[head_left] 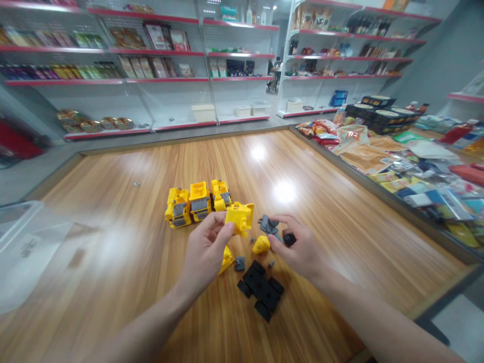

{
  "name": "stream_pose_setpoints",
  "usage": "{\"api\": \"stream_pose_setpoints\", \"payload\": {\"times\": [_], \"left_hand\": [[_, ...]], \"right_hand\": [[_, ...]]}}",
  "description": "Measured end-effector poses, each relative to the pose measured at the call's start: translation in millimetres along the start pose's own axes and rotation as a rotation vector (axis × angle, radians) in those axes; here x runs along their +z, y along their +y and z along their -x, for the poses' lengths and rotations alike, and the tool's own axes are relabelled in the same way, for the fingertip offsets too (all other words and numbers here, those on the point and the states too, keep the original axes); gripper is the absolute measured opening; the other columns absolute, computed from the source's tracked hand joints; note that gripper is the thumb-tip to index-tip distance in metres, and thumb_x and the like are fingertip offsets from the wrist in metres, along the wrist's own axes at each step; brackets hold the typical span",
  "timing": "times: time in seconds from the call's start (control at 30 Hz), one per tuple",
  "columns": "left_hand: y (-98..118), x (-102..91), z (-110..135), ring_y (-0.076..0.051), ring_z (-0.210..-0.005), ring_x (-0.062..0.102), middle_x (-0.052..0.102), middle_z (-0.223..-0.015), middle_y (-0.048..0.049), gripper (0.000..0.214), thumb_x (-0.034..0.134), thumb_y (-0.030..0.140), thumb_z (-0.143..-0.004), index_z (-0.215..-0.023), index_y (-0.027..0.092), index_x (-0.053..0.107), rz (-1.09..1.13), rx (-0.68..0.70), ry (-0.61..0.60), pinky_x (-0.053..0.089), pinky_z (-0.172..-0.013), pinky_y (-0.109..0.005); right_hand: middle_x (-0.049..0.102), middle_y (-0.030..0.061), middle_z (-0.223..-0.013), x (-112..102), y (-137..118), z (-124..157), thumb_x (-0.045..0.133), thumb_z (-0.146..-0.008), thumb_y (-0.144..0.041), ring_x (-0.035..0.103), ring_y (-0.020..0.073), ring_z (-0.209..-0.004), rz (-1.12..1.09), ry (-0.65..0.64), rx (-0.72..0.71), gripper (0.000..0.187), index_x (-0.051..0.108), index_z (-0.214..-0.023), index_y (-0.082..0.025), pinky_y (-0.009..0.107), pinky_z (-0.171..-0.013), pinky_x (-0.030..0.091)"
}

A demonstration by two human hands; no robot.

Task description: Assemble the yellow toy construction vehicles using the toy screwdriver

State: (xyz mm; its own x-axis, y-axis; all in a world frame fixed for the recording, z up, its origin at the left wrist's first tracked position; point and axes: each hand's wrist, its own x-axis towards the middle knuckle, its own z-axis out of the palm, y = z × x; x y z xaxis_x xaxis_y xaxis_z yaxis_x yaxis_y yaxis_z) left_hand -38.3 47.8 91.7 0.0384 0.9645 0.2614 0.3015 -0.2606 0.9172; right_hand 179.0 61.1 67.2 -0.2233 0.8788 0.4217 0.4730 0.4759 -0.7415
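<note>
Above the wooden table point(124, 272), as I view it remotely: left hand point(212, 239), one, thumb and fingers pinching a yellow cab point(239, 218), raised off the surface. Right hand point(297, 247), one, thumb and fingertips narrowed on a grey part point(267, 225), just right of the cab; dark knob point(289, 238) against its fingers, whether gripped I cannot tell. Yellow trucks point(200, 201), three, side by side, beyond the left hand. Yellow drum point(260, 245), one, near the right thumb. Black chassis point(263, 291), one, wheeled, lying between the forearms. Grey block point(239, 263), one, near the chassis; beside it, a yellow piece point(226, 259), partly hidden by the left hand. Clear bin point(28, 252), one, far left. Packets point(363, 155), assorted, right. Stocked shelves point(155, 52), behind.
</note>
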Motion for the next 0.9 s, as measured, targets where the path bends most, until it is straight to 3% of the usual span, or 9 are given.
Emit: {"api": "stream_pose_setpoints", "payload": {"times": [0.07, 0.13, 0.2, 0.3, 0.47, 0.67, 0.9], "left_hand": [[-2, 10.1, 18, -0.017, -0.079, 0.065, 0.066, -0.097, -0.0056, 0.017, 0.045, 0.031, -0.096, -0.092, 0.019, 0.056, 0.601, -0.171, -0.090, 0.053, -0.068, -0.029], [-14, 16.9, 32, -0.018, -0.075, 0.064, 0.066, -0.095, -0.0075, 0.021, 0.043, 0.033, -0.096, -0.093, 0.018, 0.057, 0.682, -0.201, -0.129, 0.052, -0.063, -0.029], [-32, 17.6, 42, -0.018, -0.079, 0.063, 0.064, -0.099, -0.0080, 0.022, 0.044, 0.034, -0.096, -0.097, 0.018, 0.059, 0.703, -0.183, -0.105, 0.051, -0.065, -0.029], [-60, 11.0, 50, -0.021, -0.097, 0.059, 0.059, -0.114, -0.0086, 0.017, 0.060, 0.033, -0.089, -0.096, 0.018, 0.064, 0.690, -0.118, -0.038, 0.049, -0.082, -0.030], [-86, 7.0, 51, -0.021, -0.098, 0.056, 0.057, -0.114, -0.0093, 0.027, 0.055, 0.032, -0.092, -0.115, 0.019, 0.061, 0.649, -0.086, 0.011, 0.046, -0.086, -0.031], [-88, 13.7, 46, -0.021, -0.094, 0.057, 0.057, -0.110, -0.0084, 0.024, 0.050, 0.036, -0.094, -0.108, 0.019, 0.062, 0.636, -0.085, 0.008, 0.049, -0.080, -0.031], [-81, 14.2, 42, -0.022, -0.094, 0.060, 0.059, -0.109, -0.0088, 0.023, 0.053, 0.030, -0.093, -0.112, 0.019, 0.062, 0.555, -0.030, -0.044, 0.049, -0.082, -0.033]], "right_hand": [[0.064, 0.0093, -0.111, -2, -1, 0, 0.061, -0.085, -0.019, 0.065, 0.0205, -0.092, -0.012, 0.034, 0.028, 0.030, 0.057, -0.115, -0.019, 0.028, -0.065, 0.052], [0.064, 0.0085, -0.109, -3, -1, 1, 0.060, -0.084, -0.018, 0.065, 0.0189, -0.087, -0.029, 0.040, 0.042, 0.030, 0.057, -0.114, -0.020, 0.027, -0.061, 0.051], [0.064, 0.0074, -0.107, -3, -2, 3, 0.059, -0.084, -0.017, 0.065, 0.0173, -0.084, -0.050, 0.030, 0.037, 0.030, 0.058, -0.114, -0.020, 0.026, -0.061, 0.051], [0.062, 0.0071, -0.108, 1, -4, 5, 0.061, -0.082, -0.017, 0.064, 0.0168, -0.084, -0.092, -0.009, -0.018, 0.030, 0.059, -0.112, -0.021, 0.026, -0.063, 0.052], [0.062, 0.0082, -0.107, 4, -8, 8, 0.065, -0.078, -0.016, 0.063, 0.0199, -0.095, -0.109, -0.057, -0.108, 0.034, 0.061, -0.112, -0.019, 0.030, -0.073, 0.055], [0.063, 0.0066, -0.106, 0, -8, 6, 0.066, -0.079, -0.018, 0.065, 0.0192, -0.092, -0.072, -0.036, -0.036, 0.033, 0.059, -0.111, -0.020, 0.031, -0.078, 0.055], [0.063, 0.0083, -0.107, 2, -12, 3, 0.070, -0.079, -0.019, 0.062, 0.0205, -0.101, -0.057, -0.108, -0.155, 0.039, 0.059, -0.116, -0.020, 0.033, -0.088, 0.052]]}}
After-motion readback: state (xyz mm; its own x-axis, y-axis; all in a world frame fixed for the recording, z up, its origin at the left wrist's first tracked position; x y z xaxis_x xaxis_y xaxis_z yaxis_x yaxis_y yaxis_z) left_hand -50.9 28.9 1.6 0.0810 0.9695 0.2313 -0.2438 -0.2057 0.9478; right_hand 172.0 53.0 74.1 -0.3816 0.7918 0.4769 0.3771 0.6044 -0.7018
